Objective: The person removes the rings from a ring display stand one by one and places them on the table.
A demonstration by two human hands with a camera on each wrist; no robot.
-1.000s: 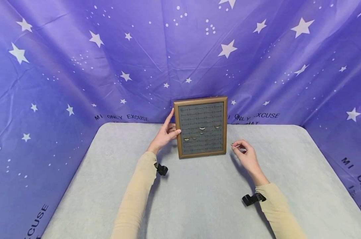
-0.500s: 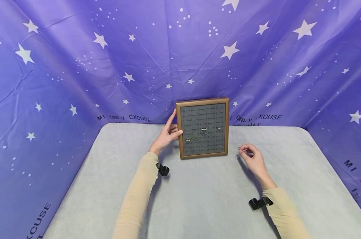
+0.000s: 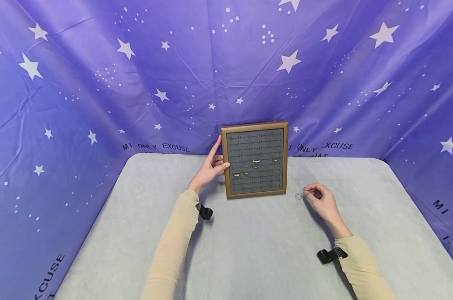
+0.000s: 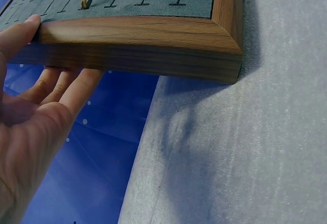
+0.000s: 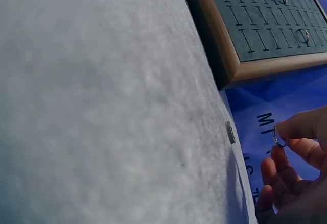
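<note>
Lying pale grey and softly mottled beneath my forearms, the table [image 3: 256, 246] spreads away from my cream sleeves [image 3: 171, 241], a black wrist camera [image 3: 204, 212] strapped at each cuff. My right hand [image 3: 322, 203] is over its right half, thumb and fingertip pinching a small silver ring [image 5: 276, 138]. That ring sits right at the tips, partly covered by them, so I cannot tell exactly which way its hoop faces. Just beside those fingertips, toward the display frame, a loose ring [image 3: 299, 196] lies on the tabletop. Farther in, near the table's far edge, the wood-rimmed display frame [image 3: 285, 162] stands on its short lower edge, long axis running upward, slotted grey panel [image 3: 254, 143] facing back toward me, its left bottom corner a little nearer than the right. Five rings [image 3: 256, 161] sit in its slots, mostly below mid-height. My left hand [image 3: 206, 171] grips its left side, thumb on the front rim and fingers behind; the frame lies to that hand's right. Beyond hangs a purple curtain [image 3: 188, 79] with white stars, dots and dark lettering.
</note>
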